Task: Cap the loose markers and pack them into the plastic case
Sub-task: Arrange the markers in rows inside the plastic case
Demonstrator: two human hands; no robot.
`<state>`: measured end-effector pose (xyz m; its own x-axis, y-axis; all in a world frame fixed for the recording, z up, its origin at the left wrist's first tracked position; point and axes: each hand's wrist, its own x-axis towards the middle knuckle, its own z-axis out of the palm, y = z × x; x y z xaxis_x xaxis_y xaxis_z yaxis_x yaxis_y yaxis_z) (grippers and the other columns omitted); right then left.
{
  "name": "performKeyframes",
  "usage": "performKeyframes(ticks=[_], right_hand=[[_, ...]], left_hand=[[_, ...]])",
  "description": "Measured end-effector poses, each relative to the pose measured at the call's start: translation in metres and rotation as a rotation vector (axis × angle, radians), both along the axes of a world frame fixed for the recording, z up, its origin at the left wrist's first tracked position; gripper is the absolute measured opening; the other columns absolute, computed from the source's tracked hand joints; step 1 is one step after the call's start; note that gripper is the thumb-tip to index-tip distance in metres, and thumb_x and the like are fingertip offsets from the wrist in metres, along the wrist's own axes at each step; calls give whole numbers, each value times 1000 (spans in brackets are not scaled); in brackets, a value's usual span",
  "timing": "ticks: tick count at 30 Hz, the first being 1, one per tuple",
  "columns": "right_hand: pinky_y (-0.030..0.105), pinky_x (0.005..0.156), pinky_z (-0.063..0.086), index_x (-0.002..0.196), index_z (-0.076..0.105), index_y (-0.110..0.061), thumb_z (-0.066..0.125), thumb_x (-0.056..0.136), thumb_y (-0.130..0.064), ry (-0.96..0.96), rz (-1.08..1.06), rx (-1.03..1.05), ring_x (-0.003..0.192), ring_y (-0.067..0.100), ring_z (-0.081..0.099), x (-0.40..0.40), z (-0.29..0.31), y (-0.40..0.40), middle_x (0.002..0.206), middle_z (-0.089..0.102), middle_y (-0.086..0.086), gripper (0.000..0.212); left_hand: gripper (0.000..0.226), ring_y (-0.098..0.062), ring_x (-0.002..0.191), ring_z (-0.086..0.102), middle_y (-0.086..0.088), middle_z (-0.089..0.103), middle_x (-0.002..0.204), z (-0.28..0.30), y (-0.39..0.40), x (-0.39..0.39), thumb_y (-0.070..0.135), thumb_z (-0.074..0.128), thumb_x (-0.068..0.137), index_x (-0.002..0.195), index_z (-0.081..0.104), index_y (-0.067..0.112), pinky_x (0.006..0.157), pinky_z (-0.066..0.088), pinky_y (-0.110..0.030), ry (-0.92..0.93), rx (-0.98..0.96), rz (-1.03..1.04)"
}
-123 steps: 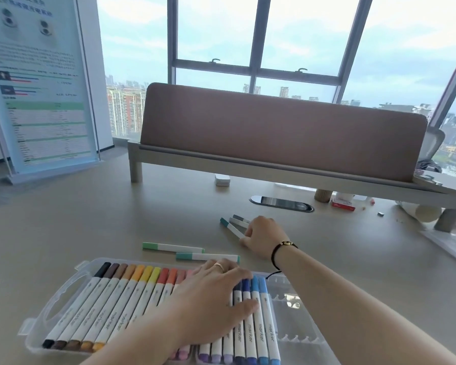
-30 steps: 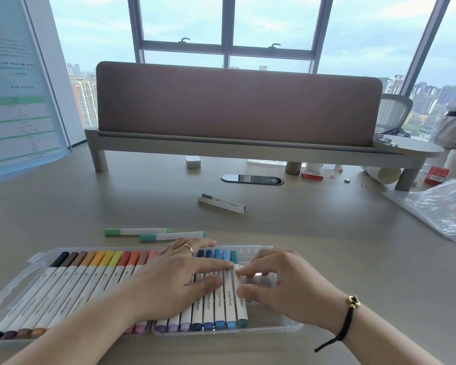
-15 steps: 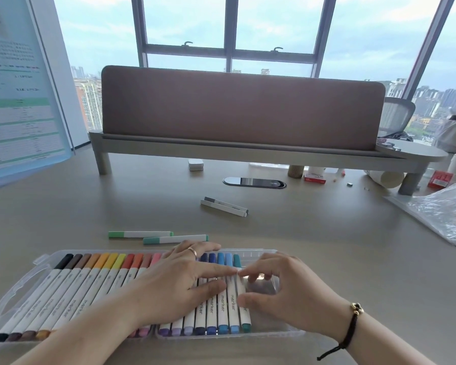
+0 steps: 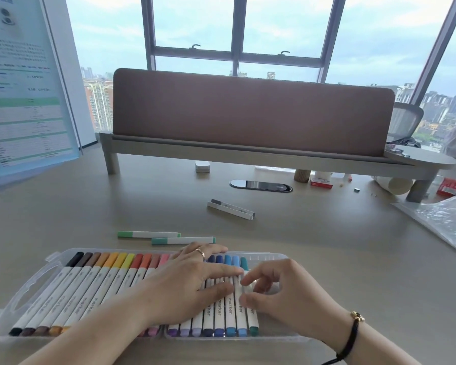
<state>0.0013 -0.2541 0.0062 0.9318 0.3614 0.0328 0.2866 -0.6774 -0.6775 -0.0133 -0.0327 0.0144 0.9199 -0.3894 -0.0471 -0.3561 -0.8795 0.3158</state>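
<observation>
A desk (image 4: 63, 212) carries a brown screen (image 4: 253, 111) at the back and a plastic bag (image 4: 448, 222) at right. The case (image 4: 29, 293) lies near, long side across, its markers (image 4: 95, 291) pointing away. Left hand (image 4: 184, 288) lies flat on them, fingers straight; right hand (image 4: 287, 296) pinches the teal marker (image 4: 252, 316). Two green markers (image 4: 169, 237) lie just behind, two grey ones (image 4: 231, 208) farther off.

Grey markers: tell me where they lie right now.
In the head view, the two grey markers lie side by side on the table, right of centre, beyond the green markers and before the cable port.
</observation>
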Motion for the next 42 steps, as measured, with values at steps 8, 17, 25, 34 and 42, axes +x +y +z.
performKeyframes(ticks=[8, 17, 25, 34, 42], right_hand=[[25, 72, 56, 84, 78, -28, 90, 66, -35, 111, -13, 70, 67, 4, 68, 2, 8, 1, 82, 75, -9, 23], [29, 75, 55, 77, 78, -39, 85, 64, -51, 33, 26, -6, 85, 9, 62, 0, 8, -1, 87, 72, -12, 19], [24, 59, 50, 76, 79, -27, 77, 80, -45, 145, 159, -164, 57, 6, 57, 19, 39, 1, 73, 74, -4, 18], [21, 69, 47, 72, 76, -32, 84, 76, -23, -30, 82, -72, 68, 2, 60, 123, 33, 82, 72, 70, -11, 13], [19, 67, 52, 76, 79, -29, 84, 75, -35, -25, 172, -201, 65, -2, 58, 138, 15, 88, 69, 70, -14, 8]], left_hand=[[42, 1, 146, 4, 28, 15, 158, 1, 3, 0, 71, 32, 94, 136, 34, 67, 119, 14, -40, -1, 2, 0], [46, -1, 147, 5, 25, 17, 159, 0, 4, 2, 71, 34, 94, 139, 36, 63, 119, 14, -40, 14, -7, -3], [55, -1, 147, 5, 24, 16, 159, -3, 8, 9, 66, 36, 95, 148, 24, 53, 119, 15, -44, 5, 11, -41], [52, 1, 132, 27, 24, 32, 141, -1, 28, 15, 63, 51, 92, 141, 42, 49, 108, 29, -30, 43, -147, -35], [53, -2, 138, 24, 25, 27, 146, -1, 28, 15, 66, 48, 91, 141, 38, 52, 114, 27, -36, 61, -118, -7]])
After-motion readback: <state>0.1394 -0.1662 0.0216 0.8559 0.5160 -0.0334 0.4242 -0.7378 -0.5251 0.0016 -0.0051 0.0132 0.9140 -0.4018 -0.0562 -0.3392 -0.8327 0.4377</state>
